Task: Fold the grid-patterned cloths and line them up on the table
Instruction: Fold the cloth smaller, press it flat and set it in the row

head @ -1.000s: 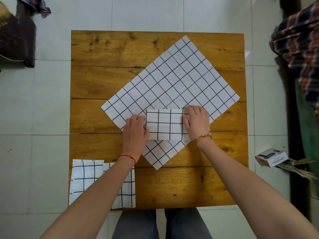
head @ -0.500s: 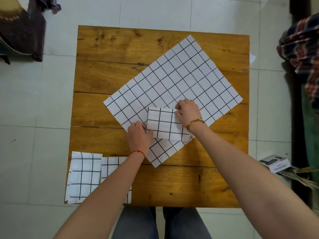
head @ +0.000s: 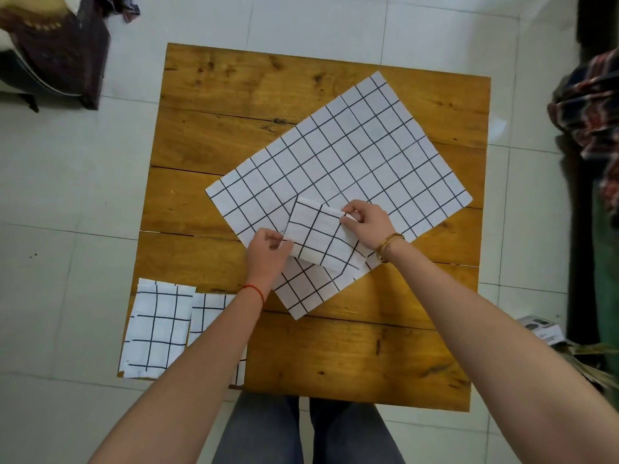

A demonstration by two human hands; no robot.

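Red wrist string (head: 254,291), gold bangle (head: 388,245), grey trousers (head: 261,430).

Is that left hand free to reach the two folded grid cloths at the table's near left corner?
Probably not yet. The left hand is pinching a corner of the small folded grid cloth, shared with the right hand. The way to the two folded grid cloths looks clear once it lets go.
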